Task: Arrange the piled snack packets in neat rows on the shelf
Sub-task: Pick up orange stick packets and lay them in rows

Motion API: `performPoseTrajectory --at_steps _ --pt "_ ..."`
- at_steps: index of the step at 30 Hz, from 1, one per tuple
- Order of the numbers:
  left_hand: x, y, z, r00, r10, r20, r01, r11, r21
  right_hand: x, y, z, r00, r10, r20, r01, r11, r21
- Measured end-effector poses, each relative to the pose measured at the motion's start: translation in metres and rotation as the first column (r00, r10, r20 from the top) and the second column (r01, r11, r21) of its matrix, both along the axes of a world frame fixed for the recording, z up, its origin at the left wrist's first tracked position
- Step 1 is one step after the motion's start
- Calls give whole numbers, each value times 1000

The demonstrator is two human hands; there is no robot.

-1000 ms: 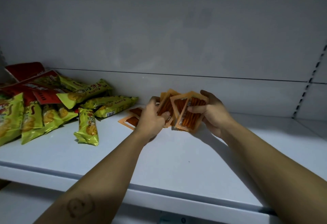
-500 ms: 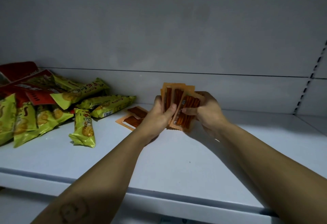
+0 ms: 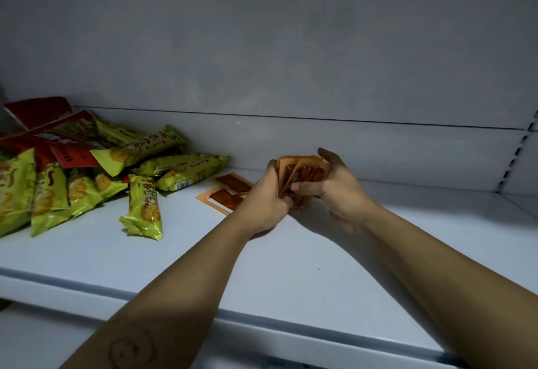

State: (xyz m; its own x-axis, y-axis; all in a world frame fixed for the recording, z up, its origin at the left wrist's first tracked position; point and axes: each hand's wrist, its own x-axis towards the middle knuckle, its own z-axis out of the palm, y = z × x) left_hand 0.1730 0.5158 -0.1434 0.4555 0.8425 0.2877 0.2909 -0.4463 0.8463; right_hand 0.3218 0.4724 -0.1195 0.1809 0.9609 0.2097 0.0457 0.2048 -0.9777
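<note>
White shelf [image 3: 291, 266], left hand [image 3: 266, 199], right hand [image 3: 339, 191], both hands clasping orange packets [image 3: 302, 169] upright.

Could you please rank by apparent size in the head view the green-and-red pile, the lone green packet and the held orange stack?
1. green-and-red pile, clearly largest.
2. lone green packet and held orange stack look alike; the stack is partly covered, so unranked.

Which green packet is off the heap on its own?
The green packet lying lengthwise on bare shelf between the heap and the left hand gripping orange packets; every other green one overlaps a neighbour.
</note>
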Motion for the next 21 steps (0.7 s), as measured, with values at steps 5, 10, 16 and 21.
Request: performPoseTrajectory --at_steps 5,10,16,21 --pt "-2 -3 1 986 95 -135 -90 995 46 -5 0 -5 994 14 109 -15 1000 7" --pt "-16 -8 16 727 416 -546 -200 889 412 -11 -2 -4 950 -88 298 70 995 72" --pt "-45 1 28 387 714 -583 -599 676 429 4 -10 6 942 -175 288 167 985 53" --pt "-40 9 17 441 451 -776 -471 852 229 8 -13 8 941 -167 295 172 985 8"
